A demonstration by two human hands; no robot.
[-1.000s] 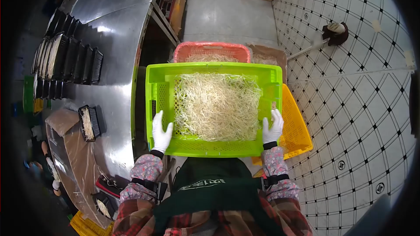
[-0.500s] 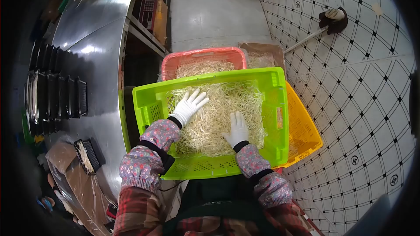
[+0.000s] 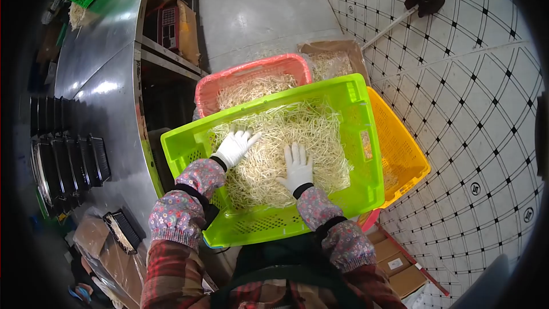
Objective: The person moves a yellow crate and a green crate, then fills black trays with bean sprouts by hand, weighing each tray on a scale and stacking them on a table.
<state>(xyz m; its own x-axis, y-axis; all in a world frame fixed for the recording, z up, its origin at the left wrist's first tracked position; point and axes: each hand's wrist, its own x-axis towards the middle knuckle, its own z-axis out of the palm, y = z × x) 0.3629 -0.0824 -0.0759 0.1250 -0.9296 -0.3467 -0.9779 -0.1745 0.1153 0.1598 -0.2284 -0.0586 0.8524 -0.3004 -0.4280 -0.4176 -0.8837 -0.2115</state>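
Observation:
A bright green plastic crate stands in front of me, with a flat heap of pale, thin bean sprouts in it. On the left part of the heap rests my left hand, in a white glove, its fingers apart and slightly bent. My right hand, gloved too, lies palm down near the middle of the heap with fingers stretched out. Neither hand grips anything that I can see.
Behind the crate are a red basket and a cardboard box, both with sprouts; a yellow crate is at the right. Black trays stack on the steel table at left. A long-handled tool lies on the tiled floor.
The view has shifted and turned slightly, so the crate appears tilted. My left hand's fingers are more bent than before; my right hand has moved slightly left over the sprouts.

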